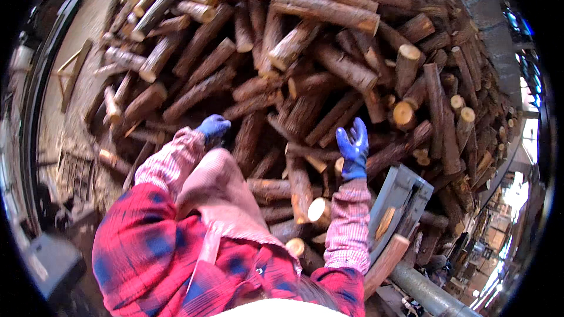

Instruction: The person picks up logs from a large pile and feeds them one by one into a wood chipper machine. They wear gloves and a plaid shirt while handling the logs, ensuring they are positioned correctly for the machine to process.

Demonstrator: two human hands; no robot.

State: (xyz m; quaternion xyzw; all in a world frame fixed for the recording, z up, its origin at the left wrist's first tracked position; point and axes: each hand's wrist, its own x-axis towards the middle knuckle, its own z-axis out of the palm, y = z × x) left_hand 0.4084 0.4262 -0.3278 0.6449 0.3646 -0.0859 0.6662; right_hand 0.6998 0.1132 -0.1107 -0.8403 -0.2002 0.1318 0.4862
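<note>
Ahead of person: large heap of rough-barked brown cut logs (305,64), piled crosswise, pale sawn ends facing out; fills most of view.
Left hand (213,125): blue rubber glove, pink checked sleeve; reaching fwd, low over heap. Fingers curl down onto a dark log; grip vs. plain contact: cannot tell.
Right hand (353,148): blue rubber glove; raised, fingers spread, open, holding nothing. Hovers just above slanted logs, approx. mid-heap.
Nearest logs: short pale-ended log (318,211) just beside right sleeve; upright reddish log (299,186) between arms.
Grey metal frame (400,199): right of right forearm, tilted vs. heap edge; judged a barrier holding logs back.
Clothing: red-blue plaid overshirt (153,246), lower view.
</note>
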